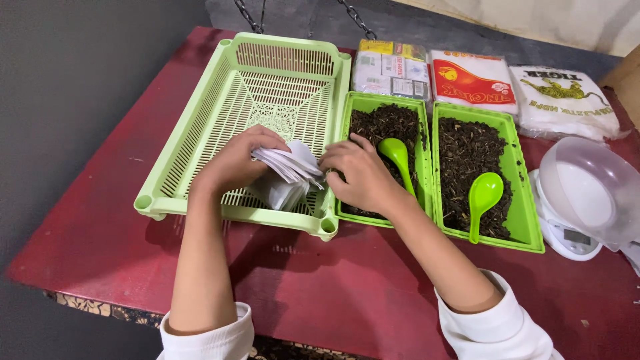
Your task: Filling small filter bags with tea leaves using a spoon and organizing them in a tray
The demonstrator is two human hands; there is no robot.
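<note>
My left hand (235, 162) grips a stack of small white paper pouches (288, 172) over the near right corner of a light green slotted basket (253, 80). My right hand (357, 175) reaches across to the stack's edge, its fingers touching the top pouches. That hand lies over the near end of a green tray of dark dried leaves (383, 123), where a green plastic spoon (397, 158) rests. A second green tray of leaves (467, 150) beside it holds another green spoon (483, 197).
A white kitchen scale with a clear bowl (587, 193) stands at the right on the red table (333, 287). Three flat plastic-wrapped packs (473, 81) lie along the far edge. Two chains (357, 19) hang at the back.
</note>
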